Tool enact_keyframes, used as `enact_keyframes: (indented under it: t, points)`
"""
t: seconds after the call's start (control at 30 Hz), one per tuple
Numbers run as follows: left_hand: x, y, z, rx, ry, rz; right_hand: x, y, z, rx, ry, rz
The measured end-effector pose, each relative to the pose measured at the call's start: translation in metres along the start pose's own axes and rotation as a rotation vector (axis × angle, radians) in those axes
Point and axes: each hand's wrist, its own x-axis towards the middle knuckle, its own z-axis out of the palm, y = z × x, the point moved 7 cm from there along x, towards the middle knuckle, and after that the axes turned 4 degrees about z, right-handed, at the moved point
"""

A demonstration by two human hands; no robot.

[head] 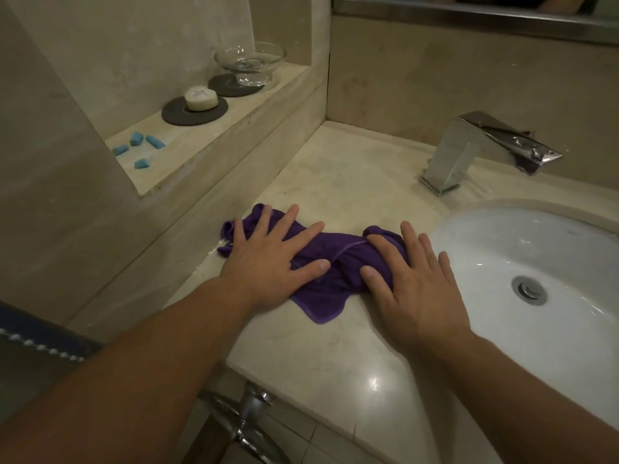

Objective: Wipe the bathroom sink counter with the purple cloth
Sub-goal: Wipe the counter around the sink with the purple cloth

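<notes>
We count one purple cloth (330,262), bunched in the centre of the frame on the marble counter (335,356), just left of the one white sink basin (502,249). One chrome faucet (475,152) stands on the counter in the upper right, its spout reaching toward the basin, and one drain (530,290) sits in the basin's floor. On the raised ledge (234,112) in the upper left we count two dark round coasters: the nearer coaster (174,116) carries one round soap (201,98), the farther coaster (221,87) carries one clear glass dish (250,63). Four small blue pieces (136,139) lie scattered on the ledge's near end, apart from one another.

Both forearms come in from the bottom of the frame and angle up toward the cloth. Our left hand (268,259) lies palm-down with its fingers straight and fanned wide, pressing the cloth's left part, the thumb pointing right across the folds. Our right hand (412,279) also lies flat, fingers straight and slightly spread; the thumb and first fingers press the cloth's right end while the outer fingers rest on bare counter beside the basin rim. Neither hand curls around the fabric. A corner of the cloth pokes out toward the bottom of the frame between the two hands.
</notes>
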Motion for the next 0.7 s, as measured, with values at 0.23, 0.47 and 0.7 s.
enact_keyframes:
  t: [0.23,0.47,0.7]
  points:
    - [0.026,-0.002,-0.001,0.01,0.013,0.021,0.021,0.005,-0.002,0.029,0.014,0.003]
    - [0.055,-0.003,-0.005,0.015,0.043,0.03,0.049,0.011,-0.006,0.068,0.046,-0.003]
    - [0.085,-0.005,-0.007,0.014,0.039,0.039,0.076,0.016,-0.009,0.07,0.05,0.012]
